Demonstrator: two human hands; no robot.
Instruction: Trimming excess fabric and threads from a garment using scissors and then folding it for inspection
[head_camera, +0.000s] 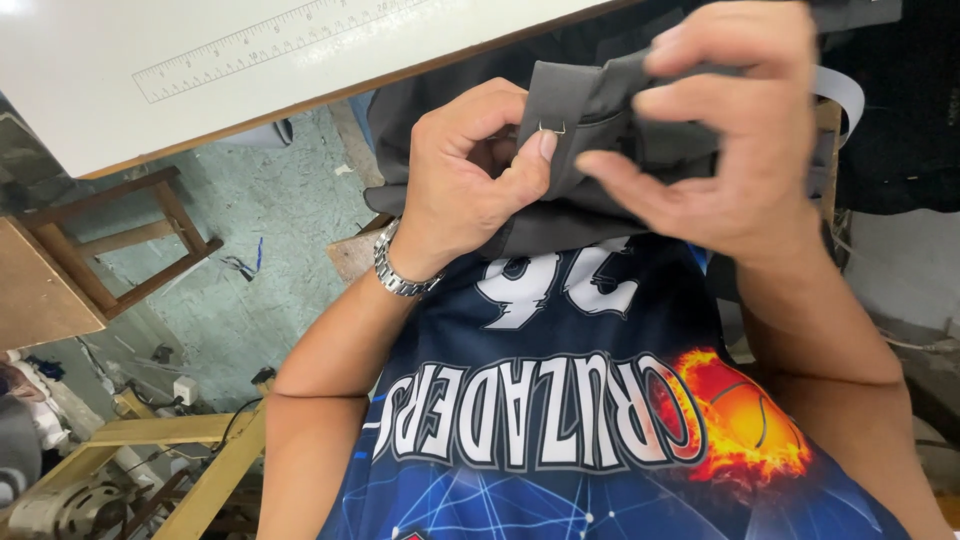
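Both hands met over a folded piece of dark grey woven fabric (590, 110), held up in front of the chest, just near the edge of a white bench (200, 70) with a printed ruler strip. On the scene's left, the left hand (470, 175), with a silver metal link watch (398, 268) at its wrist, was curled nearly closed, its thumb and forefinger pinching the fabric's folded edge right beside a small bent metal hook (552, 127) set into the cloth. On the right, the right hand (740, 130) was half closed, fingers spread and clamped across the upper fold, thumb pressing from above.

The fabric's long axis ran left to right between the two hands, with more of it trailing away to the far right, where it was possibly joined to a pale grey strip (840, 90); the view was too cramped to be sure. The hook lay closer to the left hand, touching its thumb tip.

Open room lay to the near left, above the concrete floor (280, 200) and a brown wooden stool (130, 240); the bench edge bounded the far side.
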